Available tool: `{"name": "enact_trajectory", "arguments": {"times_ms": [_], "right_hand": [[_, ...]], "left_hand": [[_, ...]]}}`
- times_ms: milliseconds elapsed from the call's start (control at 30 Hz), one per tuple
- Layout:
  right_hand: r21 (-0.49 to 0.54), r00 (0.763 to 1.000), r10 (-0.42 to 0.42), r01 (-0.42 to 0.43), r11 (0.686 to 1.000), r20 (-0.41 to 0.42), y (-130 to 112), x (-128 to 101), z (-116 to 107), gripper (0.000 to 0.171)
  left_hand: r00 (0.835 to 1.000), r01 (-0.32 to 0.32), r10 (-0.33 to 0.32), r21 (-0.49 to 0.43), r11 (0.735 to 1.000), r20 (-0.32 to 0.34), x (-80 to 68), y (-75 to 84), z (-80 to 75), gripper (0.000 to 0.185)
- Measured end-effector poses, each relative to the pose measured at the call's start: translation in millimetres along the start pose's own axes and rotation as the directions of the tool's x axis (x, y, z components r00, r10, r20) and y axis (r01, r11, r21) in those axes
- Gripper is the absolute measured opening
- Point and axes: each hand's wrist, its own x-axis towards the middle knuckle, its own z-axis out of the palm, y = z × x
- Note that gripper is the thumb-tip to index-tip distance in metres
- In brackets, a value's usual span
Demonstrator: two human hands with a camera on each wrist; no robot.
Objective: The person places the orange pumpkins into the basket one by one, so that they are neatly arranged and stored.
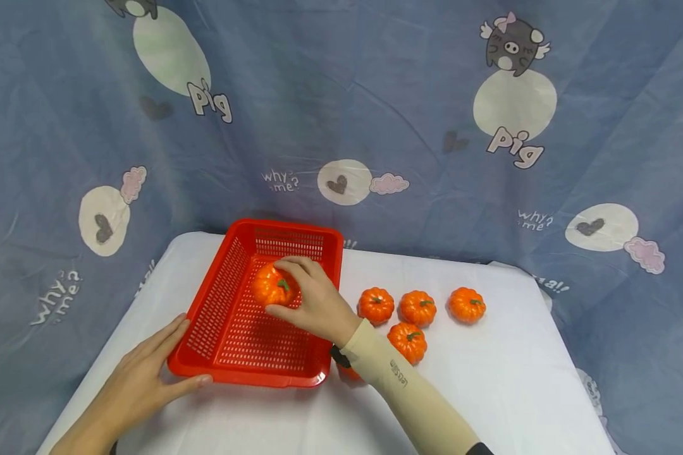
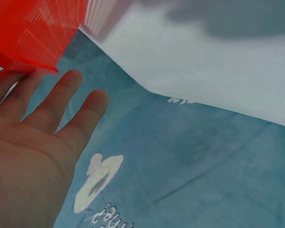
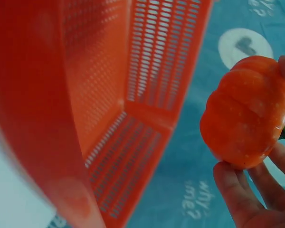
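My right hand point(image 1: 313, 300) grips a small orange pumpkin point(image 1: 270, 287) with a green stem, thumb on one side and fingers on the other. In the head view it is over the red plastic basket point(image 1: 256, 380), whose walls and floor are slotted. The right wrist view shows the pumpkin point(image 3: 249, 114) held above the level of the basket rim. At the basket's near left corner is my left hand point(image 1: 142, 373), fingers extended along the outer side and thumb by the front edge. Its fingertips touch the red rim in the left wrist view.
Right of the basket, several more orange pumpkins point(image 1: 418, 308) lie on the white-covered table point(image 1: 506, 379). One pumpkin point(image 1: 350, 373) is partly hidden under the right forearm. A blue printed curtain point(image 1: 375, 114) hangs behind the table and at both sides.
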Motion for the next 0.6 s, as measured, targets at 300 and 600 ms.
{"name": "enact_trajectory", "arguments": {"times_ms": [300,600], "right_hand": [[-0.097,0.992,-0.018,0.030,0.995,0.126,-18.4,16.9,32.9,0.073],[-0.206,0.959,0.048,0.011,0.978,0.279,-23.1,24.0,70.0,0.071]], "left_hand": [[1.000,-0.010,0.010,-0.001,1.000,-0.010,-0.6,-0.4,-0.7,0.120],[1.000,-0.020,0.020,-0.014,1.000,-0.008,0.0,-0.5,0.1,0.118]]}}
